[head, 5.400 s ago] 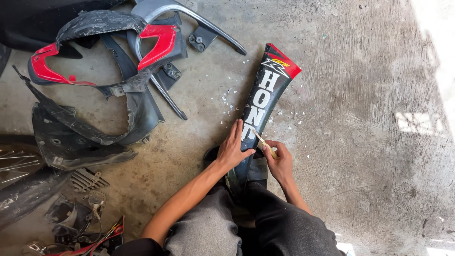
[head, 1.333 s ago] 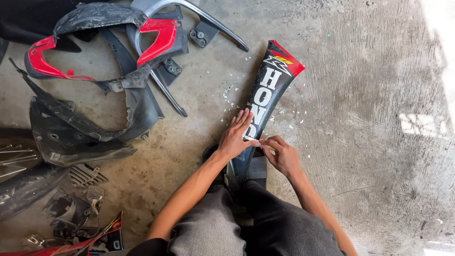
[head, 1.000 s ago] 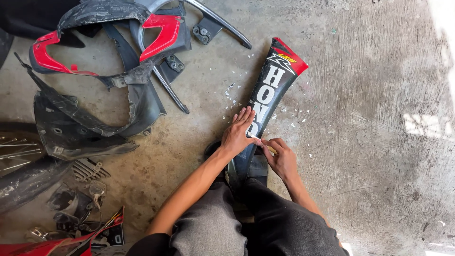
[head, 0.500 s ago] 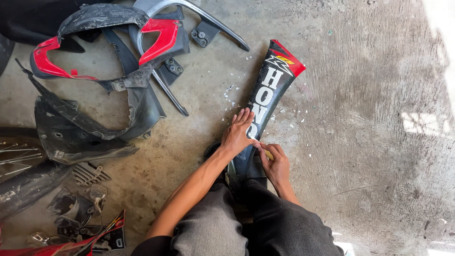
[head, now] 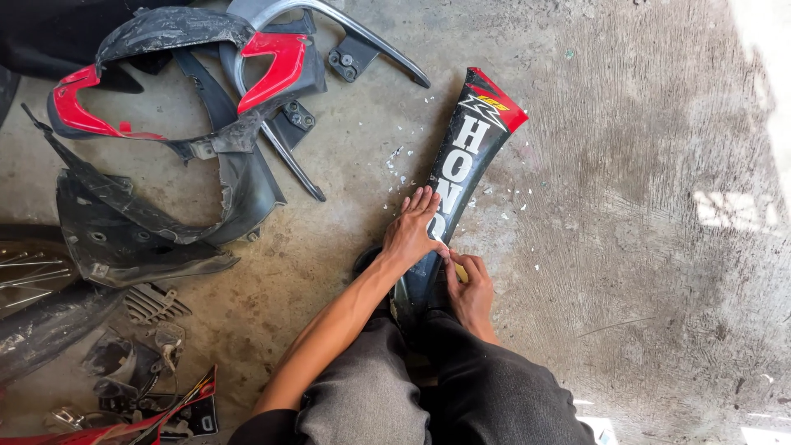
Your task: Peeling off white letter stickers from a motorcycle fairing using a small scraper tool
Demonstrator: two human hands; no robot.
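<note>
A long black motorcycle body panel (head: 478,136) with a red tip and white lettering lies on the concrete, its near end between my knees. My left hand (head: 416,227) rests flat on the panel's middle, fingers spread and pressing down. Just below it, my right hand (head: 471,290) is closed around a small yellowish tool (head: 460,272), its tip against the panel by my left thumb. Small white flakes (head: 404,165) lie scattered on the floor around the panel.
A heap of black and red motorcycle fairing pieces (head: 206,140) and a grey grab rail (head: 346,41) fills the upper left. A wheel (head: 25,276) and small dark plastic parts (head: 148,330) lie at the left edge. Bare concrete floor (head: 643,231) stretches to the right.
My right hand has slid down the panel toward my body, still gripping the small tool. The left hand has stayed flat on the panel.
</note>
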